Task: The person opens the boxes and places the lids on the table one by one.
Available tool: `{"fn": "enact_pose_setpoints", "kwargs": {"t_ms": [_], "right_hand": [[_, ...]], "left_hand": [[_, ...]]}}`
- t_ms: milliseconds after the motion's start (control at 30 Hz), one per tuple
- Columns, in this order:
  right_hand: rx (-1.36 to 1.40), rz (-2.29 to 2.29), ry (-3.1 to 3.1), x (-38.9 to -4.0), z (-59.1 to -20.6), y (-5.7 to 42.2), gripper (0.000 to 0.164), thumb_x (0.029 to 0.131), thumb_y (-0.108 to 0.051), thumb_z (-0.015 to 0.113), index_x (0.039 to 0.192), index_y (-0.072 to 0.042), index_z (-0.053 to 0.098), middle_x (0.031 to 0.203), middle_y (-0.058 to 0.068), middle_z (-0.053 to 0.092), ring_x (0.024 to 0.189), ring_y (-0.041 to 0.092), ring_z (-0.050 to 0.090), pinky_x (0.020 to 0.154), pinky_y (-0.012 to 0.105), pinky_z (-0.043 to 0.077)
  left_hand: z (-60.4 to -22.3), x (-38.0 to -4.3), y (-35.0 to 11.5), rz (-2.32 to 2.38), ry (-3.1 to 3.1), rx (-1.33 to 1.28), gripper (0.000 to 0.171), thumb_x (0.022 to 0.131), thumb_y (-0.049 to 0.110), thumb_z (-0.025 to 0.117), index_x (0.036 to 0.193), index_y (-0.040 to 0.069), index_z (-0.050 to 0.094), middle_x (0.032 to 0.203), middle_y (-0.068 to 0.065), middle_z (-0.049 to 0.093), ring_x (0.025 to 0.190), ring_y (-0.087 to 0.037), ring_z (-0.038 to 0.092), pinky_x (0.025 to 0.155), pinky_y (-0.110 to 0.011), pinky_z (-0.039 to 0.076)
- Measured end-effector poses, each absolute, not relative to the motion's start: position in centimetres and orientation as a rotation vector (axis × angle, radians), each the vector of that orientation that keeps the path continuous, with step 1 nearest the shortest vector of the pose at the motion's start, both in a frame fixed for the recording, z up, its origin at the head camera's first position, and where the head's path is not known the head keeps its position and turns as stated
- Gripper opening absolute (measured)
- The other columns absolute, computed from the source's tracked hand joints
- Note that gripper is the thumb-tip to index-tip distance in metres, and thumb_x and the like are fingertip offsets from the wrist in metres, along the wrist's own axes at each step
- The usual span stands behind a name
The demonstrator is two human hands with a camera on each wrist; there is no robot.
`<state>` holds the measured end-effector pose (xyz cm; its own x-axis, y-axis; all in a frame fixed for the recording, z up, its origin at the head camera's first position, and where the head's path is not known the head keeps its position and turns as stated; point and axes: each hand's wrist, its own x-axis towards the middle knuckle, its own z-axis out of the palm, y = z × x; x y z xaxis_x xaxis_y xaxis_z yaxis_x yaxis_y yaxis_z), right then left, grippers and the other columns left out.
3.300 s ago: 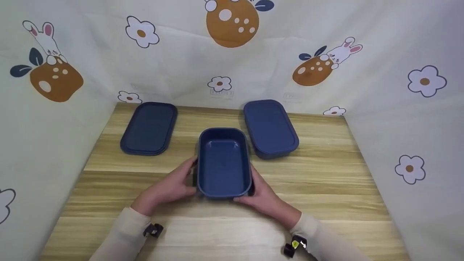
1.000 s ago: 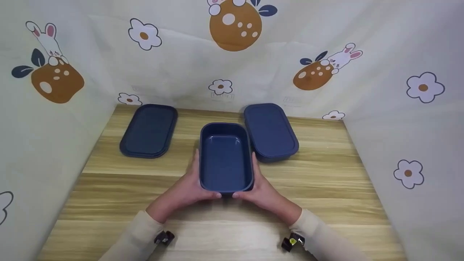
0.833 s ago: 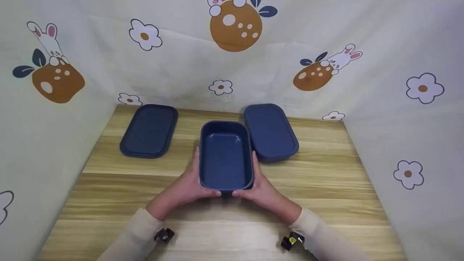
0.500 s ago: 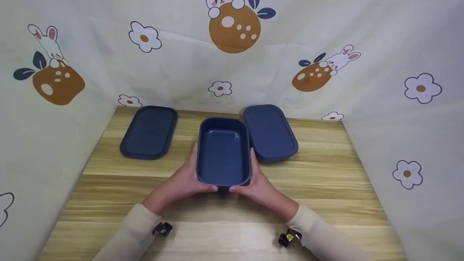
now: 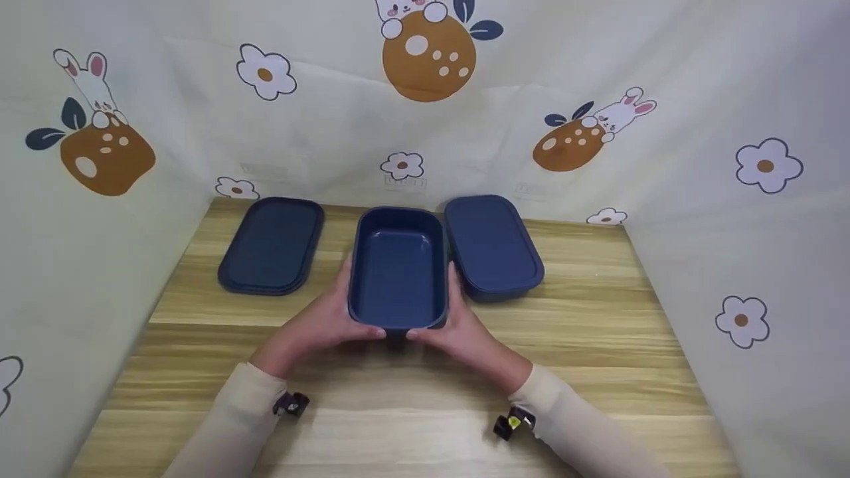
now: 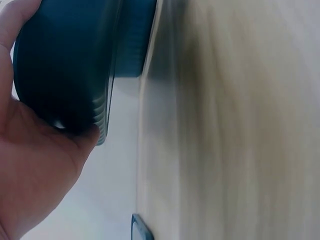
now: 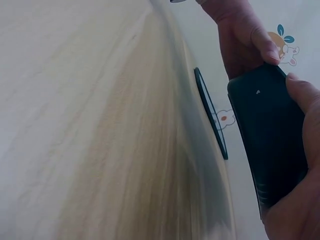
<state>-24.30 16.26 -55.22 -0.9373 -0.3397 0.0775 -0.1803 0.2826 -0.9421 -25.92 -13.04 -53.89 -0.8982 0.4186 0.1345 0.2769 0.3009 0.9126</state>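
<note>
A dark blue rectangular food container [image 5: 398, 279] without a lid, bare inside, is held between both hands at the middle of the head view. My left hand [image 5: 322, 322] grips its left side, thumb on the near end. My right hand [image 5: 461, 332] grips the right side likewise. In the left wrist view the container [image 6: 65, 65] is raised off the table, tilted. The right wrist view shows its underside and both thumbs at one end. A dark blue lid [image 5: 272, 245] lies flat at the left. At the right stands a second container with its lid on [image 5: 495, 245].
The wood-grain table [image 5: 398, 425] is bounded at the back and sides by pale fabric [image 5: 319, 133] printed with rabbits, oranges and flowers. The lidded container stands close to the right side of the held one.
Both hands have carried the open container away from the person and slightly left. Earlier the left thumb was at its side; now it lies on the near end. Lid and lidded container stay put.
</note>
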Motion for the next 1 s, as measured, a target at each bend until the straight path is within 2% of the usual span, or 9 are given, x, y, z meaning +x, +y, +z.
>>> {"fn": "enact_pose_setpoints", "kwargs": {"t_ms": [133,300,367,467,600,667,900,1000], "right_hand": [[-0.485,-1.736,2.392,-24.9,-55.0,15.3,0.148,0.083,-0.028,0.101,0.177,-0.015,-0.014,0.185,0.010,-0.004,0.168,0.025,0.010,0.134,0.045,0.015],[-0.513,-1.781,2.375,-25.8,-54.8,14.3,0.148,0.083,-0.026,0.101,0.177,-0.018,-0.014,0.185,0.009,0.003,0.166,0.026,0.021,0.134,0.045,0.018],[-0.517,-1.791,2.374,-26.1,-54.5,13.9,0.148,0.083,-0.025,0.101,0.177,-0.018,-0.014,0.185,0.009,0.005,0.165,0.026,0.024,0.134,0.045,0.019],[-0.512,-1.794,2.371,-26.5,-54.2,13.3,0.148,0.083,-0.026,0.101,0.177,-0.017,-0.014,0.185,0.009,0.002,0.166,0.025,0.019,0.134,0.045,0.017],[-0.514,-1.780,2.387,-27.0,-53.8,12.8,0.148,0.083,-0.027,0.101,0.177,-0.016,-0.014,0.185,0.011,-0.007,0.168,0.025,0.005,0.135,0.045,0.012],[-0.511,-1.792,2.380,-27.2,-53.7,12.7,0.148,0.083,-0.025,0.101,0.177,-0.017,-0.013,0.185,0.012,-0.007,0.169,0.025,0.003,0.135,0.045,0.011],[-0.549,-1.832,2.369,-28.2,-53.6,12.3,0.145,0.082,-0.023,0.102,0.179,-0.021,-0.007,0.185,0.011,0.005,0.167,0.024,0.019,0.134,0.044,0.017],[-0.535,-1.839,2.360,-28.5,-53.6,12.0,0.146,0.081,-0.024,0.102,0.179,-0.021,-0.007,0.185,0.010,0.009,0.166,0.023,0.022,0.134,0.044,0.018]], "left_hand": [[-53.5,-26.5,-14.1,1.659,2.428,0.670,0.159,0.071,0.030,0.108,0.178,0.021,-0.010,0.179,-0.024,0.022,0.153,-0.044,0.043,0.127,-0.062,0.032],[-52.8,-27.1,-15.2,1.660,2.410,0.621,0.157,0.073,0.032,0.107,0.178,0.027,-0.010,0.180,-0.023,0.019,0.151,-0.044,0.044,0.127,-0.062,0.031],[-52.6,-27.2,-15.5,1.646,2.410,0.573,0.156,0.073,0.032,0.107,0.178,0.031,-0.010,0.179,-0.023,0.022,0.147,-0.045,0.048,0.125,-0.062,0.033],[-52.3,-27.4,-16.0,1.651,2.393,0.521,0.154,0.074,0.030,0.106,0.178,0.035,-0.007,0.179,-0.022,0.023,0.148,-0.045,0.047,0.126,-0.063,0.030],[-52.1,-27.8,-16.3,1.690,2.372,0.517,0.152,0.074,0.025,0.106,0.179,0.032,-0.004,0.182,-0.017,0.016,0.153,-0.042,0.040,0.129,-0.062,0.023],[-52.1,-28.1,-16.3,1.697,2.368,0.530,0.151,0.075,0.024,0.105,0.179,0.030,-0.004,0.183,-0.015,0.015,0.154,-0.040,0.039,0.130,-0.061,0.023],[-52.3,-28.9,-16.7,1.583,2.486,0.549,0.149,0.078,0.034,0.103,0.179,0.025,-0.006,0.184,-0.018,0.012,0.160,-0.042,0.032,0.129,-0.065,0.026],[-52.2,-29.2,-17.1,1.572,2.503,0.571,0.148,0.078,0.032,0.103,0.179,0.025,-0.006,0.184,-0.018,0.012,0.161,-0.042,0.030,0.129,-0.065,0.026]]}}
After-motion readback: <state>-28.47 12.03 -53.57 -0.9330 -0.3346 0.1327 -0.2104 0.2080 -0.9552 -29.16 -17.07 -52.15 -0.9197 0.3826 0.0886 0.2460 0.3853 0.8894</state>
